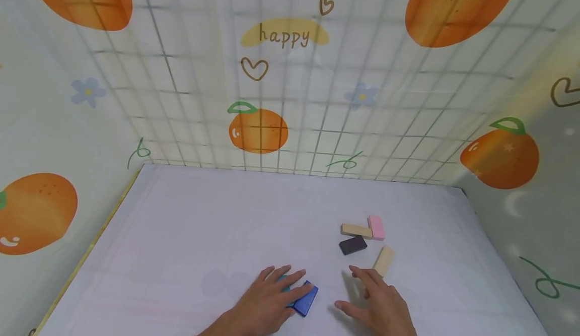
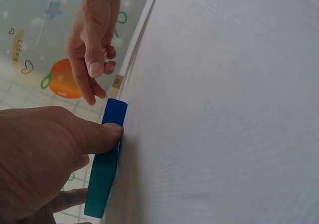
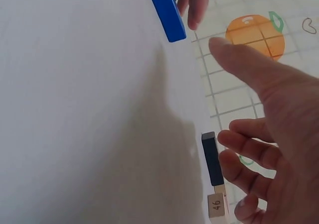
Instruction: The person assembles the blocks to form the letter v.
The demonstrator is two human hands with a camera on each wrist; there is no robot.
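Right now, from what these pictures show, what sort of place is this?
Probably a small screened-off tabletop work or play spot; I can't tell what room it's in. The white tabletop, the fruit-printed sheets on three sides and the small blocks suggest it.

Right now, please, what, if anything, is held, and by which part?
The left hand touches the blue block and teal block where they meet, grip unclear; right hand holds nothing.

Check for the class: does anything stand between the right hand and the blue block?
Nothing visible does: only bare white tabletop shows between the right hand and the blue block. The left hand lies partly over that block.
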